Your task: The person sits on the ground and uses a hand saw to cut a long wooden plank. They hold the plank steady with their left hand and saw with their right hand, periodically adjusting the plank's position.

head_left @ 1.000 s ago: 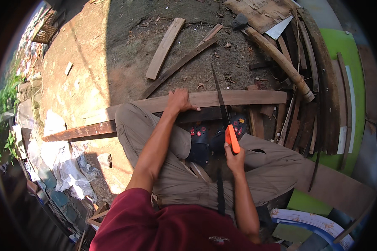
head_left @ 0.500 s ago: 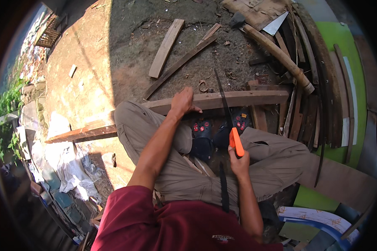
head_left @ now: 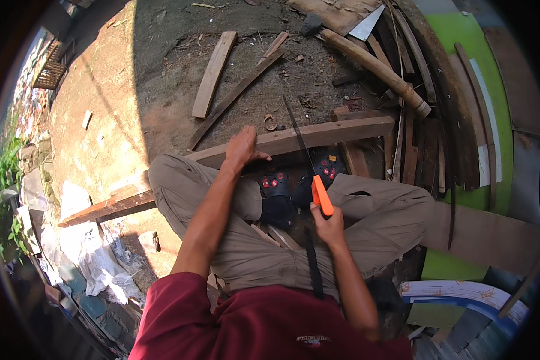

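Orange-handled saw (head_left: 320,191) held across a wooden beam (head_left: 342,130)

The saw's handle is gripped by the right hand (head_left: 327,225), whose fingers are closed around it. The thin dark blade is pointed away from the body and laid across the beam; whether its teeth touch the wood cannot be told. The beam is clasped from above by the left hand (head_left: 243,147), partly spread, with the fingers at the far edge and the thumb toward the near one. Part of the beam is hidden by the trousers (head_left: 186,180) at the left knee. Dark shoes (head_left: 276,195) are seen just below the beam. Beyond it, a short board (head_left: 214,75) and a narrow strip (head_left: 237,99) are laid on the ground (head_left: 174,78). Planks (head_left: 429,144) are heaped along the ground's right edge, and a crumpled white sheet (head_left: 93,258) is spread near its left edge.
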Available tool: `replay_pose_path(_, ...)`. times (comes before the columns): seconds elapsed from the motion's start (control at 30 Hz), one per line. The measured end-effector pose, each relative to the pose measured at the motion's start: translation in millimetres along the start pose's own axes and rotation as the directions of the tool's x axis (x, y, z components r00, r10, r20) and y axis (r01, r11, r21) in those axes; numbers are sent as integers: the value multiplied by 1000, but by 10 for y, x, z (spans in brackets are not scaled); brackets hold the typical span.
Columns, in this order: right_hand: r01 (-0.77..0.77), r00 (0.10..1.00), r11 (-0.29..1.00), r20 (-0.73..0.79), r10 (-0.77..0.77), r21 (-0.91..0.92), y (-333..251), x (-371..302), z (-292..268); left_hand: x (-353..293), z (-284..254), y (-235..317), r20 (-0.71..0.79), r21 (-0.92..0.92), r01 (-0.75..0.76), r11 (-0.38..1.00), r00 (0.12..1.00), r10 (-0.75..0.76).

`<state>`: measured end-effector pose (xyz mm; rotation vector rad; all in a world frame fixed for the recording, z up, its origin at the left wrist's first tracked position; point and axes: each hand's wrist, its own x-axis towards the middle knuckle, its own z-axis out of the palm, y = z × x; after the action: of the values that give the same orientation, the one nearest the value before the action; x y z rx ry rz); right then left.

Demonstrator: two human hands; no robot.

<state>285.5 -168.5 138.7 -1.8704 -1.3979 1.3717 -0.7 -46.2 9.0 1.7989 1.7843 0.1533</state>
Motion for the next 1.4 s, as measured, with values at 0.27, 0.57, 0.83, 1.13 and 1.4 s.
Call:
replay_pose_path(0.27, -11, 1000, 1000, 17, 12, -11, 5, 57, 31, -77, -62, 117, 39, 117, -172, 978, 985, 168)
replay_pose_path(0.57, -41, 998, 999, 36, 42, -24, -25, 40, 40, -99, -59, 18, 61, 67, -180, 981, 982, 176)
replay_pose_path(0.83, -38, 998, 999, 48, 37, 20, 223, 173, 22, 85, 86, -113, 123, 30, 19, 999, 992, -23)
replay_pose_path(1.13, -140, 989, 950, 91, 118, 281, 73, 33, -8, 6, -69, -277, 188, 98, -7, 995, 982, -11)
replay_pose_path(1.4, -114, 992, 922, -8, 126, 371, -33, -387, -119, -384, -9, -140, -79, 124, -113, 986, 989, 124)
